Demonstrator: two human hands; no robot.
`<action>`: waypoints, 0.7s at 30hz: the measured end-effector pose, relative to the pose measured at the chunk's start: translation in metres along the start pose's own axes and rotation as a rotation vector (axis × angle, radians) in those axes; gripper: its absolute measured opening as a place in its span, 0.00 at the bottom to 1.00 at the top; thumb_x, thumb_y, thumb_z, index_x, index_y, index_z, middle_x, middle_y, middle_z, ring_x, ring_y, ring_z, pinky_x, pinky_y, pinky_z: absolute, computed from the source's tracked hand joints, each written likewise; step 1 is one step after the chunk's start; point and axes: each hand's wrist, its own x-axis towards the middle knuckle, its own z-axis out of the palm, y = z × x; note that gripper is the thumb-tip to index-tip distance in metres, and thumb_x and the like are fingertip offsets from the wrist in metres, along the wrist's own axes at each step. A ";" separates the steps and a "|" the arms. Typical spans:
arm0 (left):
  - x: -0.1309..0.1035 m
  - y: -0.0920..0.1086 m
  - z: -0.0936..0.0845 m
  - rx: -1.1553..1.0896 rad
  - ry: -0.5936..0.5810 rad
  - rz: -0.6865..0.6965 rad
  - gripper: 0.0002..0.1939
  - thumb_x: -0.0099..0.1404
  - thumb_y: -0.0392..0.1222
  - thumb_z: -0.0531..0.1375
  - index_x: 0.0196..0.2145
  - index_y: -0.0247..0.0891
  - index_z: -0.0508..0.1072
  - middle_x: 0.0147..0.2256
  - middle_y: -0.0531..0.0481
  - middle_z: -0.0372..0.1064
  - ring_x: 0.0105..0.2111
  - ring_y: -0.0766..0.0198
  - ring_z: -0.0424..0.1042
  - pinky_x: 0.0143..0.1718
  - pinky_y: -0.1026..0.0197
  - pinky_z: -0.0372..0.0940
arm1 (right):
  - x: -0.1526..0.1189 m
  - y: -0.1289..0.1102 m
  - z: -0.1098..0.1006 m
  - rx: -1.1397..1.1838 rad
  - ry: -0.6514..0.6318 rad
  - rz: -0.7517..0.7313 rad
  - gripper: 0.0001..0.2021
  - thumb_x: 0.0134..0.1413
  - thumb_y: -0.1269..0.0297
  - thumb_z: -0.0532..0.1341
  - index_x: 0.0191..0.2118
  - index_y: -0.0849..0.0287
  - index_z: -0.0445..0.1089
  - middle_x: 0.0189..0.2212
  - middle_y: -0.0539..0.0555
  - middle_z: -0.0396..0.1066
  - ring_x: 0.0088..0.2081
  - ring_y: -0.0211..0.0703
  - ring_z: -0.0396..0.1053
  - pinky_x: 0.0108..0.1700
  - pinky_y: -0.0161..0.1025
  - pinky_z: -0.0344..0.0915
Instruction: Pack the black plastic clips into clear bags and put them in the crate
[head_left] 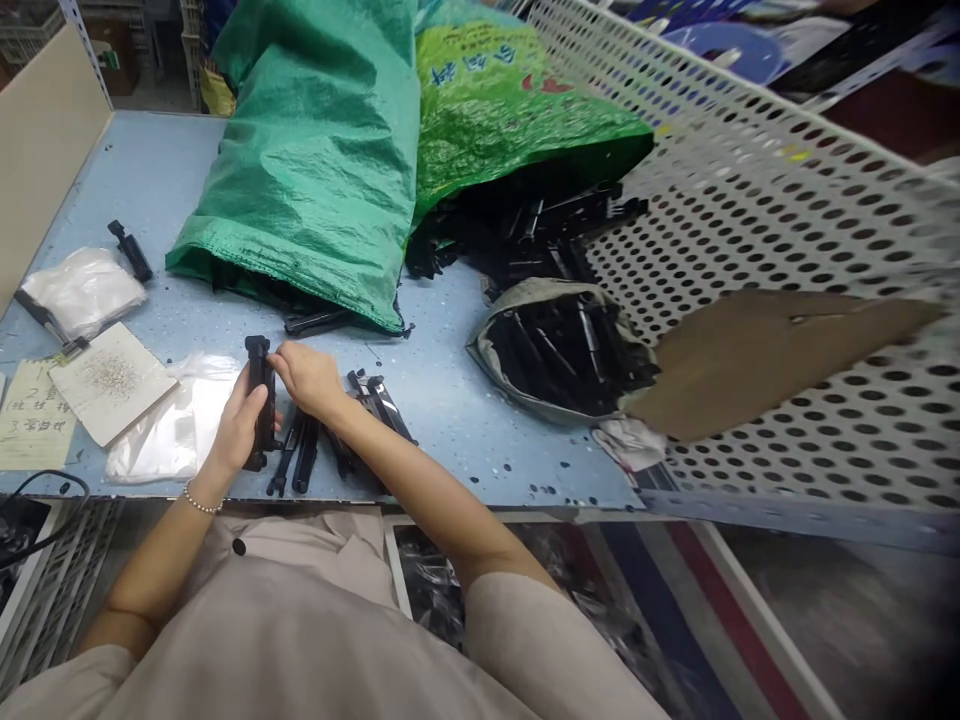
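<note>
My left hand point(244, 420) is wrapped round a long black plastic part point(260, 400), held upright just above the table's near edge. Against the upper right side of that part are the closed fingertips of my right hand point(307, 378); whatever they pinch is too small to make out. Beneath my right wrist lies a loose pile of similar black parts point(306, 455), partly covered by the forearm. Clear plastic bags point(169, 430) lie flat to the left of my left hand.
On the blue table point(450, 350), a green woven sack point(315, 170) and a printed green sack point(510, 110) spill black parts. A grey bag point(555, 350) of parts sits right, beside a perforated white panel point(750, 200). Left are a speckled board point(112, 385) and handwritten note point(34, 425).
</note>
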 end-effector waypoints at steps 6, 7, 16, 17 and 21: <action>0.010 0.000 -0.006 0.094 0.111 0.105 0.27 0.69 0.57 0.57 0.60 0.42 0.66 0.39 0.48 0.73 0.32 0.63 0.74 0.32 0.61 0.71 | -0.052 -0.008 0.006 0.101 -0.179 -0.070 0.30 0.71 0.44 0.37 0.36 0.58 0.68 0.31 0.55 0.72 0.33 0.42 0.67 0.35 0.37 0.56; 0.012 0.001 -0.007 0.121 0.115 0.125 0.25 0.69 0.58 0.56 0.57 0.41 0.68 0.37 0.48 0.73 0.33 0.63 0.74 0.34 0.61 0.70 | -0.065 -0.010 0.009 0.025 -0.187 -0.152 0.28 0.71 0.44 0.40 0.37 0.59 0.68 0.33 0.57 0.73 0.35 0.44 0.67 0.36 0.38 0.55; 0.005 -0.025 -0.029 0.719 0.122 0.147 0.23 0.73 0.57 0.48 0.46 0.37 0.74 0.35 0.44 0.76 0.37 0.56 0.74 0.39 0.57 0.64 | -0.036 0.022 0.002 -0.153 -0.291 -0.071 0.18 0.73 0.57 0.45 0.48 0.57 0.70 0.42 0.57 0.74 0.41 0.46 0.69 0.40 0.39 0.58; 0.001 -0.029 -0.029 0.829 0.104 0.119 0.22 0.73 0.56 0.48 0.45 0.38 0.74 0.33 0.45 0.75 0.35 0.55 0.74 0.37 0.58 0.63 | -0.016 0.035 -0.003 -0.214 -0.198 -0.044 0.17 0.73 0.61 0.45 0.52 0.58 0.69 0.48 0.60 0.73 0.47 0.49 0.67 0.45 0.41 0.58; -0.010 -0.045 -0.014 1.214 0.086 0.007 0.20 0.73 0.54 0.49 0.44 0.40 0.75 0.29 0.43 0.76 0.31 0.52 0.76 0.32 0.58 0.60 | 0.048 0.090 -0.013 -0.485 -0.043 0.071 0.22 0.68 0.73 0.45 0.62 0.61 0.64 0.59 0.67 0.64 0.57 0.58 0.57 0.54 0.50 0.53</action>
